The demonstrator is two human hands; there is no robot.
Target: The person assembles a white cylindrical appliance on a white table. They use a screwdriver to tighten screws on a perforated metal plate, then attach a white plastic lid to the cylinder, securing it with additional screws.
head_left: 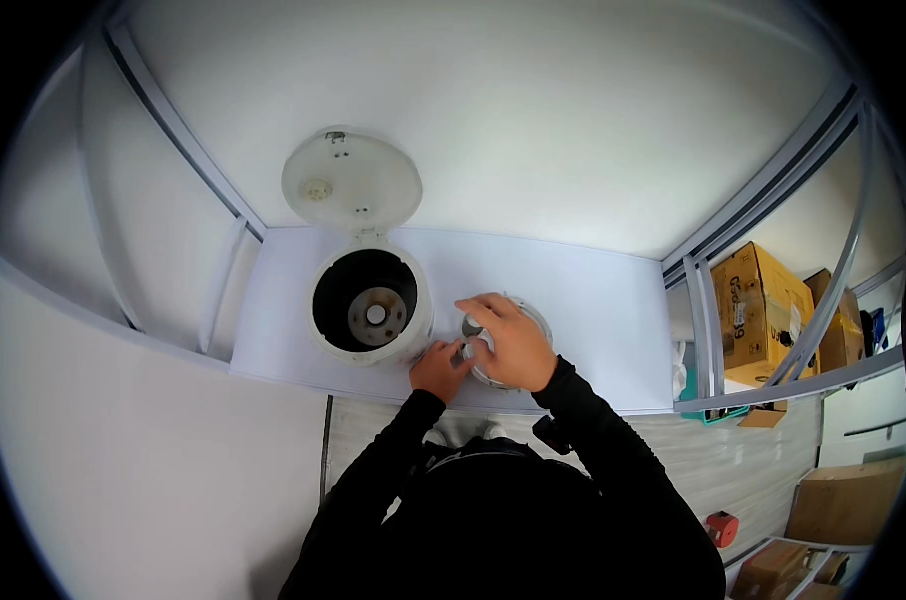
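A white rice cooker (426, 310) stands on the bench with its round lid (358, 180) swung up behind it. No inner pot sits in its dark well, so the metal heating plate (394, 312) shows at the bottom. Just right of the cooker lies a pale round piece with a shiny rim (545, 322), largely covered by my hands. My right hand (515, 342) reaches over it, fingers curled at its left side round a grey part. My left hand (439, 372) is closed at that same side, its fingertips close to my right thumb. What exactly the fingertips pinch is partly hidden.
The white bench top (613, 320) runs between grey frame posts, with a white wall behind. Beyond the right posts are cardboard boxes (753, 305) and a teal crate (718, 414). A red object (721, 528) lies on the floor at the lower right.
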